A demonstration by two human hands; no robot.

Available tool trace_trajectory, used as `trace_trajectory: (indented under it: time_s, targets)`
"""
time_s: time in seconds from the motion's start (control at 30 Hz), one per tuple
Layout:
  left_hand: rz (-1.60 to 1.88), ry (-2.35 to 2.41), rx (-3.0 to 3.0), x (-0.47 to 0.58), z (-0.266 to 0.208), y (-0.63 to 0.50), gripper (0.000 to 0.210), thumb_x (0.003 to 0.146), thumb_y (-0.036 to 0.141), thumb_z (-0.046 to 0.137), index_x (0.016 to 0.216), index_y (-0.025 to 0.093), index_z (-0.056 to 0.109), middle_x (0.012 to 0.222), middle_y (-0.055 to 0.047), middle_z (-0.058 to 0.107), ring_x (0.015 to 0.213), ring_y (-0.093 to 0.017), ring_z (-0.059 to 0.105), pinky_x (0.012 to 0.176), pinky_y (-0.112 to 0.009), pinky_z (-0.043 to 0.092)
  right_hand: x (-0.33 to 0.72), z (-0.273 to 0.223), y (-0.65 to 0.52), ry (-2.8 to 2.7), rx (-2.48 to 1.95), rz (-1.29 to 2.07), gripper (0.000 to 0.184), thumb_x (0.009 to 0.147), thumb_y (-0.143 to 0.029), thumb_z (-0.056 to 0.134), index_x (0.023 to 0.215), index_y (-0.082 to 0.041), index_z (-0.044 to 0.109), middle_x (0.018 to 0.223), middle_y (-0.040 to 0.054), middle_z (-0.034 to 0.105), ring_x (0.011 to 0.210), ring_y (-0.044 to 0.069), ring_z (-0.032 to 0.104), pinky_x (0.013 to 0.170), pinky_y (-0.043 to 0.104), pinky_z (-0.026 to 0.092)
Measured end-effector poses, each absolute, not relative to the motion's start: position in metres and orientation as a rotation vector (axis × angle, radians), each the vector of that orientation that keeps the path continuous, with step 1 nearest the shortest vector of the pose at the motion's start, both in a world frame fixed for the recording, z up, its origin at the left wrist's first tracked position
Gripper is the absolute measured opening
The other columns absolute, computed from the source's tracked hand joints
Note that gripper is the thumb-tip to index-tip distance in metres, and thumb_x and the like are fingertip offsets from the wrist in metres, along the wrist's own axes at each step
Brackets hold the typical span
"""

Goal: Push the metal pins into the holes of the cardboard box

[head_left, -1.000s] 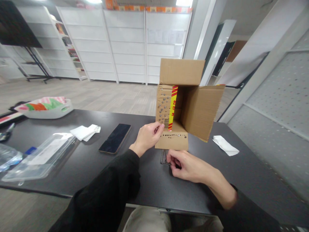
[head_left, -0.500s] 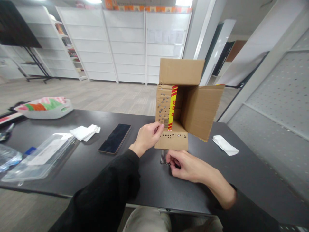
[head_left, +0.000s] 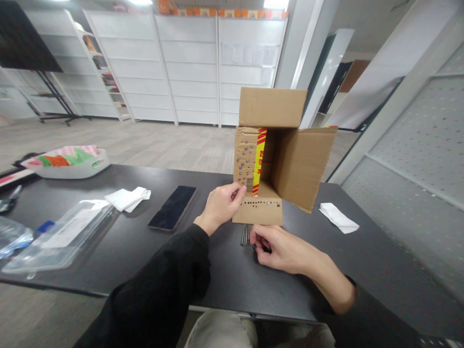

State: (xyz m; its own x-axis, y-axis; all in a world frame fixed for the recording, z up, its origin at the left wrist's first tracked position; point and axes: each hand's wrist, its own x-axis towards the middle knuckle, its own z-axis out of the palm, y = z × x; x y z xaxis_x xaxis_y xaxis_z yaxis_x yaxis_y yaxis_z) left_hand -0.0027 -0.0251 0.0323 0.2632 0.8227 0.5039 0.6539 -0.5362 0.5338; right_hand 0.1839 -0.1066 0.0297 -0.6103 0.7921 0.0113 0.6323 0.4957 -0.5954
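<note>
An open cardboard box (head_left: 272, 107) stands on the dark table, its opening toward me. Many round metal heads stud its left flap (head_left: 242, 162), and the lower flap (head_left: 259, 216) carries a row of small holes. My left hand (head_left: 223, 205) is closed in a pinch in front of the left flap's lower corner; what it holds, if anything, is hidden. Several thin metal nails (head_left: 245, 236) lie side by side just below the lower flap. At their right end, my right hand (head_left: 277, 246) has its thumb and fingertips pinched on a nail, which the fingers mostly cover.
Left of my hands lie a phone (head_left: 173, 208), folded tissues (head_left: 128, 198) and a clear plastic case (head_left: 63, 234). A white basket (head_left: 101, 162) with colourful cloth stands farther back. Another tissue (head_left: 338, 217) is on the right, near the partition (head_left: 420, 130).
</note>
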Motion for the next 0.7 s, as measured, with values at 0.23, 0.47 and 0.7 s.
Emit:
trace_trajectory:
  time_s: [0.23,0.47,0.7]
  targets:
    - [1.133,1.374,2.317,-0.0028,0.0310,-0.0242,0.039,0.094,0.043,0.042,0.068,0.018,0.056,0.059,0.001,0.053,0.053,-0.010,0.039,0.055,-0.024,0.028,0.1847,0.0287,-0.1062,-2.456,-1.199,0.810,0.020,0.071,-0.006,0.052,0.086,-0.020,0.053,0.068,-0.0053,0.049,0.060,0.009,0.043,0.056,0.021,0.030]
    - [1.136,1.374,2.315,-0.0032,0.0315,-0.0244,0.039,0.094,0.043,0.042,0.068,0.018,0.057,0.059,0.001,0.053,0.053,-0.010,0.039,0.055,-0.024,0.028,0.1838,0.0320,-0.1061,-2.464,-1.208,0.808,0.018,0.072,-0.007,0.052,0.085,-0.020,0.053,0.068,-0.0049,0.050,0.060,0.010,0.044,0.056,0.021,0.030]
    - [1.132,1.388,2.321,-0.0037,0.0298,-0.0241,0.039,0.094,0.044,0.041,0.069,0.018,0.058,0.060,0.001,0.054,0.053,-0.010,0.041,0.056,-0.024,0.030,0.1842,0.0296,-0.1054,-2.461,-1.197,0.814,0.018,0.072,-0.007,0.052,0.084,-0.020,0.052,0.067,-0.0053,0.050,0.059,0.009,0.043,0.056,0.021,0.029]
